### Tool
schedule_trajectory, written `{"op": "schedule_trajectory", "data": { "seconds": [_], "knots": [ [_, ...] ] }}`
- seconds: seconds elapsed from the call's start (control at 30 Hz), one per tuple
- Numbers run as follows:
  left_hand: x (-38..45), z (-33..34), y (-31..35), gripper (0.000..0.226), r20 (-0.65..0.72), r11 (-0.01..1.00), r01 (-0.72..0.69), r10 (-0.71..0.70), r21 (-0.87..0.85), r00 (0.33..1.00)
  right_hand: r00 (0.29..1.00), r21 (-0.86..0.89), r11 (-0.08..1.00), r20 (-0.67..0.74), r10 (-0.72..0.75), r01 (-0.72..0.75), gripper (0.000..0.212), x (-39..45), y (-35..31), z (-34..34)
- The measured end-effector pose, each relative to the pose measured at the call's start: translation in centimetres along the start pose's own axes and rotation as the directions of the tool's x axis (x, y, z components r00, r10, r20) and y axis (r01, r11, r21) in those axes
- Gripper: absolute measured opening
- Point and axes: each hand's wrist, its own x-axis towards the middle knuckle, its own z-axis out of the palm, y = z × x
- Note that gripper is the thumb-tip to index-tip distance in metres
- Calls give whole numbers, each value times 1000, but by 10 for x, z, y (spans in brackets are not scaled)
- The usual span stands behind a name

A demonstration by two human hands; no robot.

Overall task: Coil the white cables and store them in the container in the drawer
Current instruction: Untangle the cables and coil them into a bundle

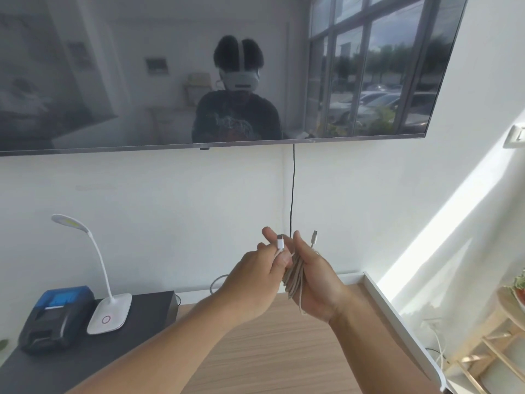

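Hands raised over the bench's (255,351) back edge: right hand (315,280) wrapped round the bundled white cable (292,275), left hand (255,277) pinching its white plug end (280,244). Best wind that loose end tightly round the bundle, keeping loops even. Drawer and container out of view; loop count hidden by fingers.

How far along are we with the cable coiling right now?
Done: most of the white cable is gathered into a bundle gripped by the right hand. In hand: the left hand pinches one connector end; the other plug sticks up loose. Left: finishing the coil and storing it; no drawer or container is in view.
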Motion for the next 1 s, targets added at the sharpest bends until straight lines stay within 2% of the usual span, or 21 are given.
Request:
{"op": "schedule_trajectory", "data": {
  "seconds": [0.1, 0.27, 0.4, 0.57, 0.67, 0.77, 0.87, 0.93, 1.0],
  "knots": [
    [-3, 0, -6, 31, -18, 1000, -5, 5, -3, 1000, 998, 67, 996, -15, -65, 66, 60, 2, -2, 6],
    [-10, 0, -24, 32, 14, 991, 15, -13, -132, 1000, 993, 154, 981, -6, -118, 117, 35, 1, -11, 10],
    [-16, 0, -34, 33, 111, 972, 58, -33, -228, 993, 977, 148, 974, -150, -151, 173, 26, 2, -14, 9],
    [-25, 2, -40, 36, 257, 953, 112, -37, -282, 966, 975, 225, 960, -182, -129, 169, 26, 2, -20, 6],
    [-29, 3, -40, 35, 341, 922, 182, -59, -341, 938, 977, 205, 966, -172, -123, 158, 29, 1, -20, 9],
    [-29, 1, -41, 35, 403, 846, 272, -74, -460, 912, 979, 151, 975, -149, -140, 162, 28, 0, -22, 11],
    [-25, -5, -45, 32, 425, 639, 401, -126, -656, 897, 983, 64, 987, -115, -141, 149, 23, -6, -24, 9],
    [-21, -10, -49, 32, 429, 538, 451, -175, -712, 886, 994, -73, 992, -37, -102, 99, 28, -12, -24, 5],
    [-15, -16, -50, 29, 429, 507, 472, -208, -722, 879, 998, -228, 973, 50, -33, 44, 36, -17, -21, 2]
  ]
}}
